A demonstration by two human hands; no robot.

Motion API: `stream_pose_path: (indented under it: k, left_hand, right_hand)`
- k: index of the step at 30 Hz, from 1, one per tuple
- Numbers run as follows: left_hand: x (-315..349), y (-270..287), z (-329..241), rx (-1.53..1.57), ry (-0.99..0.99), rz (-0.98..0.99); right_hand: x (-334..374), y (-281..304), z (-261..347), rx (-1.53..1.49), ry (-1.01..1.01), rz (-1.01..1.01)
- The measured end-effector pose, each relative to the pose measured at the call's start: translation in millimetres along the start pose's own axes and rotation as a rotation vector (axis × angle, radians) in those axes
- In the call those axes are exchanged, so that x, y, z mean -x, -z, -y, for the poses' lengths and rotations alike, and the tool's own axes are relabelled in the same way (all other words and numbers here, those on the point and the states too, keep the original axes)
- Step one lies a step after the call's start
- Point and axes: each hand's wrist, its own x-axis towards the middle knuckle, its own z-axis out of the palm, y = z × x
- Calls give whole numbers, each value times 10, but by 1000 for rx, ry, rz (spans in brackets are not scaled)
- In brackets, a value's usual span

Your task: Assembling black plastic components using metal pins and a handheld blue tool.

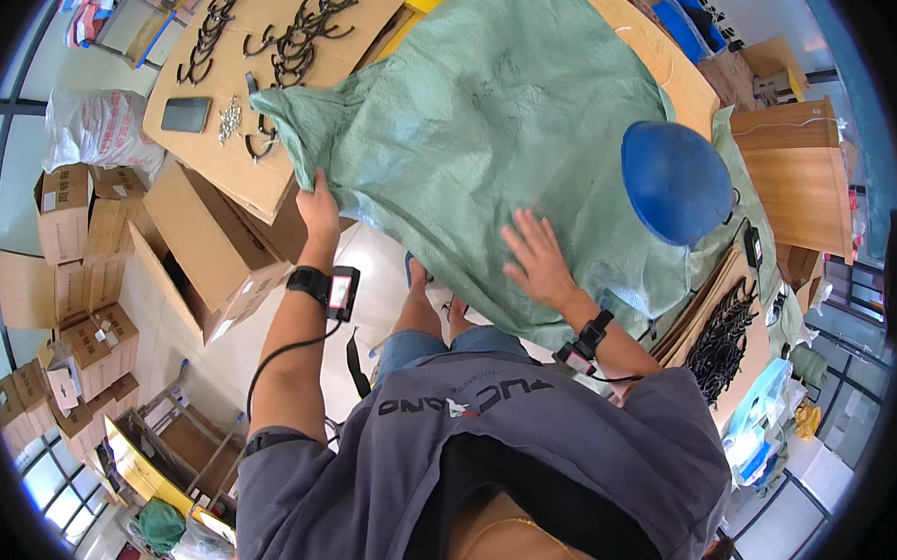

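Note:
A large green woven plastic sheet (485,121), wrinkled and stained, spreads over the table in front of me. My left hand (318,209) grips its near left edge, fingers closed on the fabric. Toward the middle of the near side, my right hand (542,254) lies over the sheet with fingers spread and nothing held. Right of that hand, a round blue plastic basin (675,183) rests on the sheet. Both wrists carry black straps with small devices.
Left on cardboard (194,44) lie black curved parts (296,48), a small metal-piece pile (230,118) and a dark phone-like slab (185,114). Cardboard boxes (215,250) stand beside the table on the left. At right is a heap of black parts (721,342).

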Motion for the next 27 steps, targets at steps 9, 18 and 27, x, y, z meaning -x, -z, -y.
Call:
stream_pose_path:
  k: [9,18,27]
  left_hand:
    - [-124,392,-443,-316,231,44]
    - [893,-85,-372,-877,-1622,995]
    - [924,-150,-145,-1042,-1256,1089]
  right_hand:
    - [117,124,-484,269,-12,315]
    - [153,43,-415,278,-99,273]
    - [522,465,-213,197,37,332]
